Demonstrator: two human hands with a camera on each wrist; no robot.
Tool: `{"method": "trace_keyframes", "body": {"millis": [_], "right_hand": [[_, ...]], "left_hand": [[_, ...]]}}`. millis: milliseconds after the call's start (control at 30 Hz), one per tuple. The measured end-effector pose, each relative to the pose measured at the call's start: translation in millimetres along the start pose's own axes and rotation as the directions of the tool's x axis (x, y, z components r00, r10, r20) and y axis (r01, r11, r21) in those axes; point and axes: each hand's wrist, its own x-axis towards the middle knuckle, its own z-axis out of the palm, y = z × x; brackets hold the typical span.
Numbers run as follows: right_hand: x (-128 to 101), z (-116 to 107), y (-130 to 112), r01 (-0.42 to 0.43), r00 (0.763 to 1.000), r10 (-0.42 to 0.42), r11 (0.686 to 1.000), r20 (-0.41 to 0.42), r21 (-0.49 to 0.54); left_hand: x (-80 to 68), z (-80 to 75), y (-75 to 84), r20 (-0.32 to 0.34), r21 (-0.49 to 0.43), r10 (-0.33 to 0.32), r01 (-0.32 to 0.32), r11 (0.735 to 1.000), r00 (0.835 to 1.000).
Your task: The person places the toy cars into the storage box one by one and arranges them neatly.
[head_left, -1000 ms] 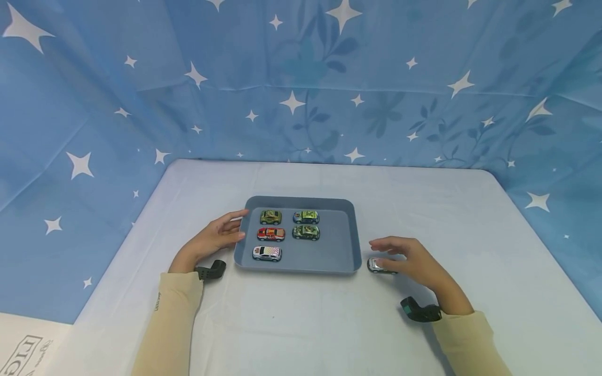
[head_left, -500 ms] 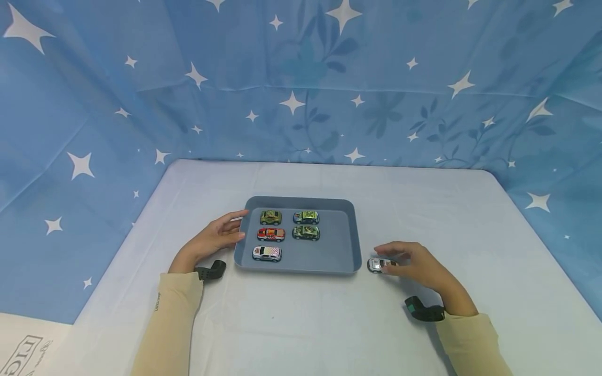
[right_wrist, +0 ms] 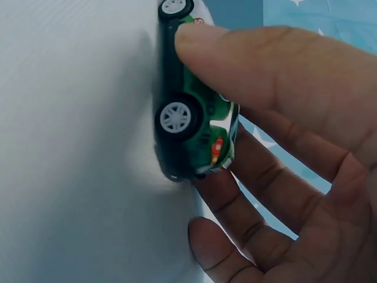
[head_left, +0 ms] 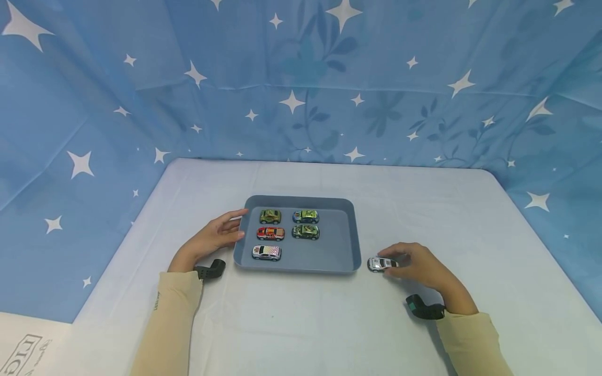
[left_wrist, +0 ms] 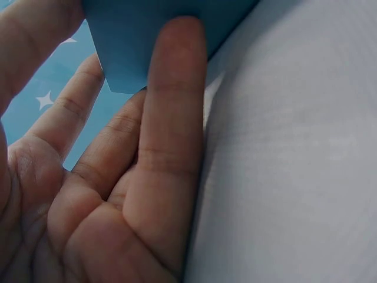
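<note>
A small silver-white toy car (head_left: 380,264) with green sides sits on the white table, right of the tray. My right hand (head_left: 418,265) pinches it, the thumb (right_wrist: 224,53) pressing its near side and the fingers around its far side. My left hand (head_left: 211,241) touches the left end of the grey-blue tray (head_left: 336,245), its fingers nearly straight against the outer wall (left_wrist: 126,53). In the tray lie several toy cars: an olive one (head_left: 270,216), a blue-yellow one (head_left: 305,216), a red one (head_left: 270,233), a green camouflage one (head_left: 305,232) and a white one (head_left: 266,253).
The white-covered table (head_left: 301,324) reaches back to a blue star-patterned curtain (head_left: 301,78), which also hangs at both sides. A pale printed sheet (head_left: 28,344) lies at the lower left corner. A black camera is strapped to each wrist.
My right hand has shifted slightly right and lower around the silver-white toy car, its fingertips now set on either side. The left hand, tray and other cars have stayed put.
</note>
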Motion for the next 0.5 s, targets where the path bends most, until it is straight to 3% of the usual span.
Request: {"method": "trace_keyframes", "body": {"millis": [233,500], "right_hand": [[0.3,1.0,-1.5,-0.018,1.000,0.017,0.999,-0.015,-0.027],[-3.4,-5.1,-8.7,0.033,0.999,-0.035,0.998,-0.037,-0.058]], "left_hand": [[-0.8,0.7,0.5,0.007,-0.007,0.011,-0.011,1.000,1.000],[-1.6,1.3,1.4,0.010,-0.016,0.015,-0.015,1.000,1.000]]}}
